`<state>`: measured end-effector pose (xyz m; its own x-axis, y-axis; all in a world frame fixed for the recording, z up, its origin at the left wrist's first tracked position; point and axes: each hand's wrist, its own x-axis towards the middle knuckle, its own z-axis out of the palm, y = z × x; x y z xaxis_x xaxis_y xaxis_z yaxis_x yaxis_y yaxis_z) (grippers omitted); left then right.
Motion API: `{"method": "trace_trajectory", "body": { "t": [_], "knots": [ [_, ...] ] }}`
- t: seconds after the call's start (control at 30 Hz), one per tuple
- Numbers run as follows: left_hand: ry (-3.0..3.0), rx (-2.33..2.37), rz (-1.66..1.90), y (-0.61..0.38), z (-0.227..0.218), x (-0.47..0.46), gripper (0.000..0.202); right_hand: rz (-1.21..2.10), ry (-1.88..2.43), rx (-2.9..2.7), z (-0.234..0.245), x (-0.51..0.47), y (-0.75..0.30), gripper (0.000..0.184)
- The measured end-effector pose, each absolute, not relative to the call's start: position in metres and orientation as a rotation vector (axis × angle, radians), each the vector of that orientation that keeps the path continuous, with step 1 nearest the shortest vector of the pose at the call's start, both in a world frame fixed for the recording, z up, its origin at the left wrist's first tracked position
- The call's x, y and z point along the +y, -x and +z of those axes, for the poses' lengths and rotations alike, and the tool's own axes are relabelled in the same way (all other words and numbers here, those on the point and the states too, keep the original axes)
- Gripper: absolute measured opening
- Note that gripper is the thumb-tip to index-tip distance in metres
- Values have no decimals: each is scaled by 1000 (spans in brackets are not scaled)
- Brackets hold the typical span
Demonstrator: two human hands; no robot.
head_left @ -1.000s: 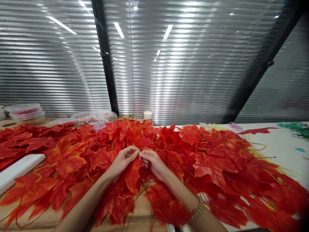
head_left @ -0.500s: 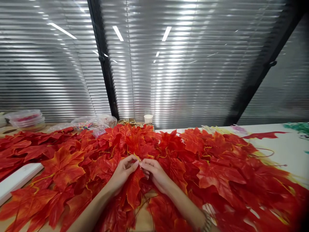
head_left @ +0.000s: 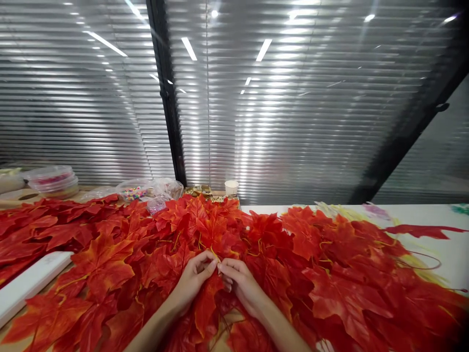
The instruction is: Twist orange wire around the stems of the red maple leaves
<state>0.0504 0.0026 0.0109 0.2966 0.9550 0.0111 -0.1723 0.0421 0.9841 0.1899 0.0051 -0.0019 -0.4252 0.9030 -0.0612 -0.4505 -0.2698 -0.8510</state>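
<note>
A thick spread of red-orange artificial maple leaves (head_left: pixel 322 264) with yellow wire stems covers the table. At the lower middle, my left hand (head_left: pixel 193 279) and my right hand (head_left: pixel 238 278) meet fingertip to fingertip. Both are pinched on the thin yellow stem (head_left: pixel 213 252) of one red leaf (head_left: pixel 205 305), which hangs down between my wrists. The fingers of both hands are closed round that stem.
A white flat box (head_left: pixel 31 281) lies at the left edge. Clear plastic tubs (head_left: pixel 54 180) and bags of coloured beads (head_left: pixel 134 191) sit at the back left, with a small white cup (head_left: pixel 231 187) near the blinds. White tabletop (head_left: pixel 439 244) shows at the right.
The view has tilted up and shifted slightly, so the hands sit lower in the picture. Both hands keep the same pinch on the leaf stem.
</note>
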Motion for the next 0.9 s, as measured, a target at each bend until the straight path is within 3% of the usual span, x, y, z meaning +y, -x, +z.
{"method": "trace_trajectory", "body": {
  "t": [0.9],
  "knots": [
    [-1022, 771, 1046, -44, -3, 5, 11, 1833, 757, -934, -5, -4, -190, 32]
  ]
}}
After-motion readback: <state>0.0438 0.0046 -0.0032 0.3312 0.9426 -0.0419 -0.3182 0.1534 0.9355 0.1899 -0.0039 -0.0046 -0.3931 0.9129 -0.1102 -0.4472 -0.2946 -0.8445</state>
